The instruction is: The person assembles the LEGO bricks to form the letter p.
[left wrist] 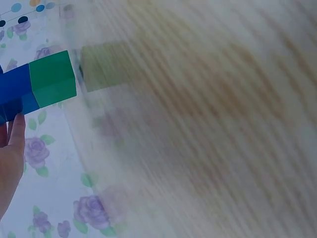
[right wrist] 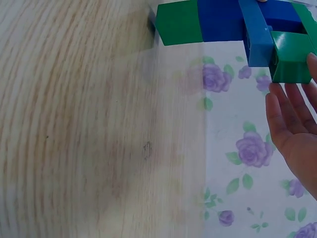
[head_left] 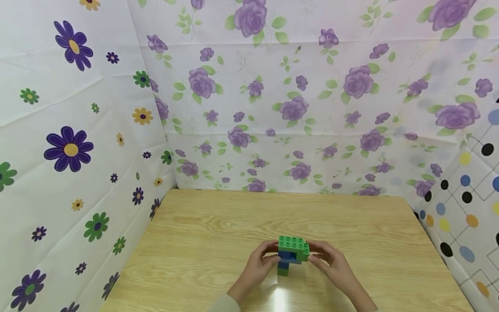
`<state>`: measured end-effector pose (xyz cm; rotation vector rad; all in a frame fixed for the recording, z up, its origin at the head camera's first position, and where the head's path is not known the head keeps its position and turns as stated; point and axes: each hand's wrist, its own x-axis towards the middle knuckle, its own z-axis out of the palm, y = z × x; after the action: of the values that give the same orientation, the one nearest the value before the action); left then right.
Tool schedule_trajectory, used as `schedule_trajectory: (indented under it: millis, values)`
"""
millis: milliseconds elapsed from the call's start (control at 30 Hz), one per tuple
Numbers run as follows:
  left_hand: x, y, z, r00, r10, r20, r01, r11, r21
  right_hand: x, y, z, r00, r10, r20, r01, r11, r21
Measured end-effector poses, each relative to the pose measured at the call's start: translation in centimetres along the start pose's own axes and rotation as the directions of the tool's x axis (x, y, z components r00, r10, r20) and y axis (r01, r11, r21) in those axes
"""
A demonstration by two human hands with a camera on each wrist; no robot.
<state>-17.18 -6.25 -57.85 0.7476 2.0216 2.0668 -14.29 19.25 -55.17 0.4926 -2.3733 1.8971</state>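
Note:
A toy building-block figure (head_left: pixel 292 246) stands upright on the table, between both hands. Its top is a studded green layer; blue blocks lie below, over a green base block (right wrist: pixel 179 24) that meets the tabletop. Thumb and fingers of my left hand (head_left: pixel 259 261) grip the blue part on the left side. My right hand (head_left: pixel 332 262) holds the right end, thumb in front and fingers behind, at an overhanging green block (right wrist: pixel 293 55). Beside that block is a lighter blue block (right wrist: pixel 258 44). In the left wrist view, the green base (left wrist: pixel 53 78) shows, and the upper figure is cut off.
The wooden table (head_left: pixel 195 242) reflects the light. A purple-rose cloth (head_left: pixel 273 95) hangs at the back, a daisy-print cloth (head_left: pixel 97 182) at the left, and a dotted cloth (head_left: pixel 464 225) at the right.

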Motion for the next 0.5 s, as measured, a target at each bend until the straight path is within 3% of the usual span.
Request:
schedule_trajectory:
  millis: [167,500]
  values:
    - [0.3,0.3,-0.2,1.000,0.022,-0.010,-0.021,1.000,0.023,0.6,0.0,-0.1,1.000,-0.002,0.001,0.002,1.000,-0.016]
    - [1.0,0.7,-0.6,0.996,-0.027,-0.082,0.030,0.999,0.037,1.8,-0.6,0.1,0.998,0.055,-0.012,-0.056,0.998,-0.009]
